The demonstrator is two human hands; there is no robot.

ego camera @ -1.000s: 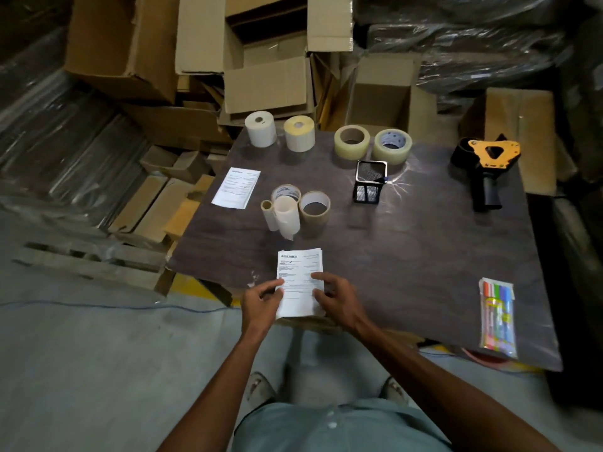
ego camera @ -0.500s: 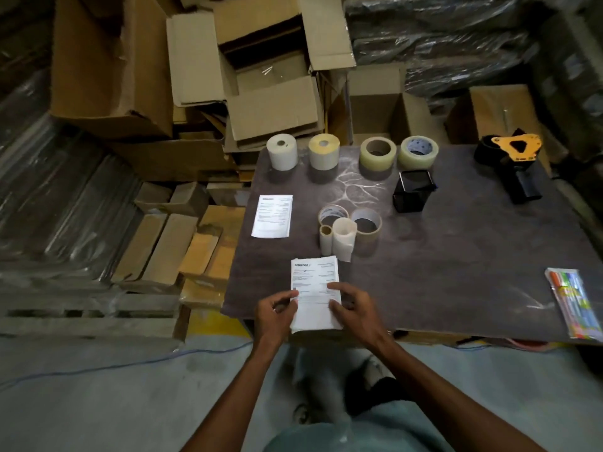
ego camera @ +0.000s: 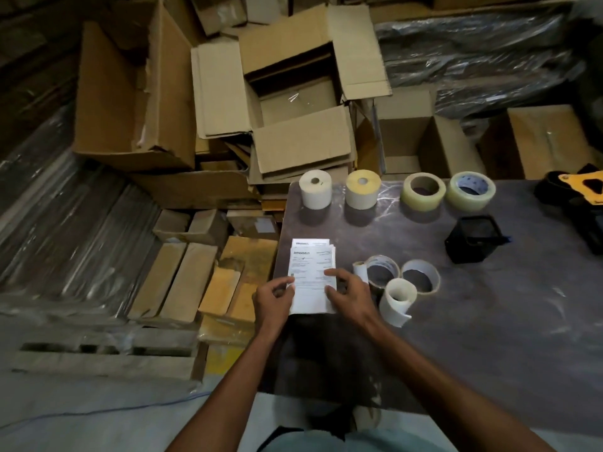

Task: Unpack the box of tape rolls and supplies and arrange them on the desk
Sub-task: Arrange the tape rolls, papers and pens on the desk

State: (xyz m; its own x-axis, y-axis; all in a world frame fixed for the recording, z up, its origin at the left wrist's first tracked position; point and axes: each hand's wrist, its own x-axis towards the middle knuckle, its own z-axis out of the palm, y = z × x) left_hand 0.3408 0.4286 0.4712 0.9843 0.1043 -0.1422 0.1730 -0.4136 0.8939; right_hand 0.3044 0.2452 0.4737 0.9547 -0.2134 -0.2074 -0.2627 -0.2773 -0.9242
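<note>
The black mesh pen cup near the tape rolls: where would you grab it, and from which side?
Judging by its pose, take the black mesh pen cup from above, gripping two opposite walls near the rim. It stands upright with its square mouth open, apart from the tape rolls, so nothing crowds its sides.

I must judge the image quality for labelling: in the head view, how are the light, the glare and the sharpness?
Head view: dim overall, with bright glare streaks on the dark desk near the label rolls; wide-angle bending at the edges; the paper stack between both hands shows a readable logo but blurred small print; the floor corners look soft.
</note>
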